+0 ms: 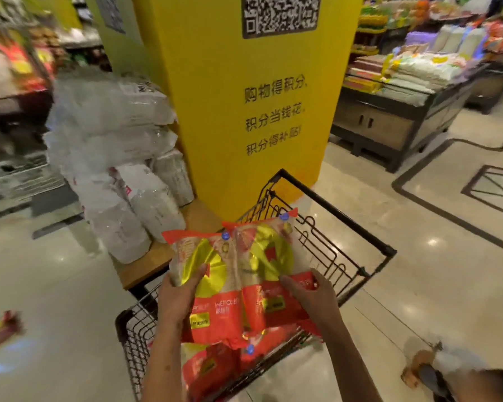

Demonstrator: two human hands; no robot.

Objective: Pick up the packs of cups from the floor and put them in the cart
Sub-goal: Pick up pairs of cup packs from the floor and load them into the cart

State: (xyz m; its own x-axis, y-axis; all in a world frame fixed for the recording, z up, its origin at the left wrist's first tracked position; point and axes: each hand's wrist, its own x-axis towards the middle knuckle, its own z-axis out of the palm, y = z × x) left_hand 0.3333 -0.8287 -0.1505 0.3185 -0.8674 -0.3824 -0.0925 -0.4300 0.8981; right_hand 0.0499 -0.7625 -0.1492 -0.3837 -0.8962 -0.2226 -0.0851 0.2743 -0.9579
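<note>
Two red and yellow packs of cups are held side by side over the black wire cart (346, 221). My left hand (180, 297) grips the left pack (212, 309) at its side. On the right pack (262, 256), my right hand (311, 297) holds the lower right edge. More red packs (212, 369) lie inside the cart below them. One further pack (0, 329) lies on the floor at the far left.
A yellow pillar (244, 97) stands just beyond the cart. Stacked clear-wrapped white goods (114, 134) sit on a low wooden platform (145, 265) to its left. Shelves of goods (413, 82) line the right. Part of another person (447, 378) shows at the bottom right.
</note>
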